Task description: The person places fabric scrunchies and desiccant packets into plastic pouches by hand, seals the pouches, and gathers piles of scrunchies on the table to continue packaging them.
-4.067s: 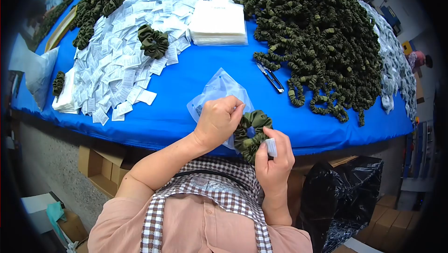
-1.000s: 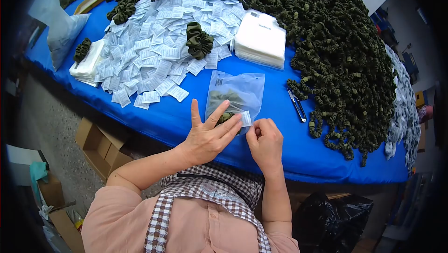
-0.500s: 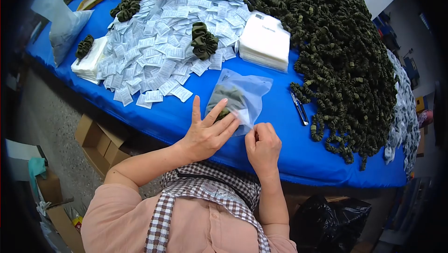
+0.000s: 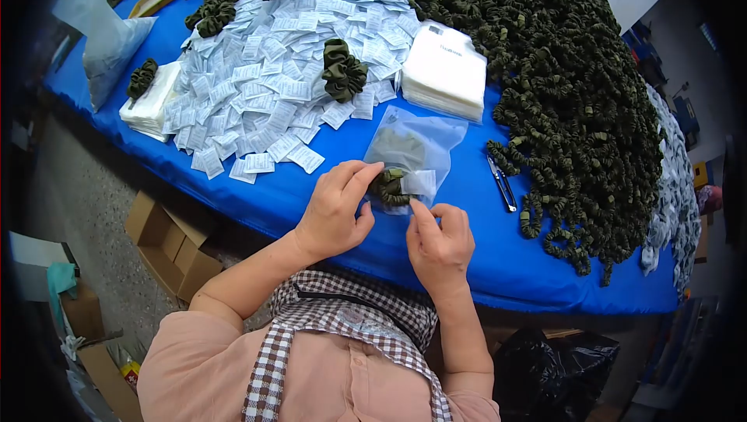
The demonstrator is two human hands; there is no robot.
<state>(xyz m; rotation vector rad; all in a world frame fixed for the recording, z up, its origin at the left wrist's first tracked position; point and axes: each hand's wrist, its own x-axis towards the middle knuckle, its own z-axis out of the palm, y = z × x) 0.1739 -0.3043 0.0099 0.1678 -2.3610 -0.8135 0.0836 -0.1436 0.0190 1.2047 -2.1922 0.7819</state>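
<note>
A clear plastic bag [image 4: 440, 138] lies on the blue table in front of me. Inside it are a dark green scrunchie [image 4: 393, 188], a larger green shape behind it, and a small white printed slip [image 4: 420, 182]. My left hand [image 4: 334, 208] is at the bag's near left edge, fingers bent, with the index fingertip on the plastic by the scrunchie. At the near right corner, my right hand [image 4: 440, 247] pinches the bag's edge between thumb and forefinger. Beyond the bag, another green scrunchie [image 4: 344, 75] rests on a heap of printed slips [image 4: 268, 91].
A stack of clear bags [image 4: 442, 72] sits behind the bag. Black-handled thread snips [image 4: 502, 184] lie to the right, beside a big pile of green scrunchies [image 4: 580, 110]. At left are another bag stack [image 4: 152, 107] and a large plastic sack [image 4: 113, 48]. A cardboard box [image 4: 167, 243] stands below.
My left hand has drawn back from on top of the bag to its near left edge, fingers now bent. The bag lies flatter, showing the scrunchie and slip. My right hand stays by its corner.
</note>
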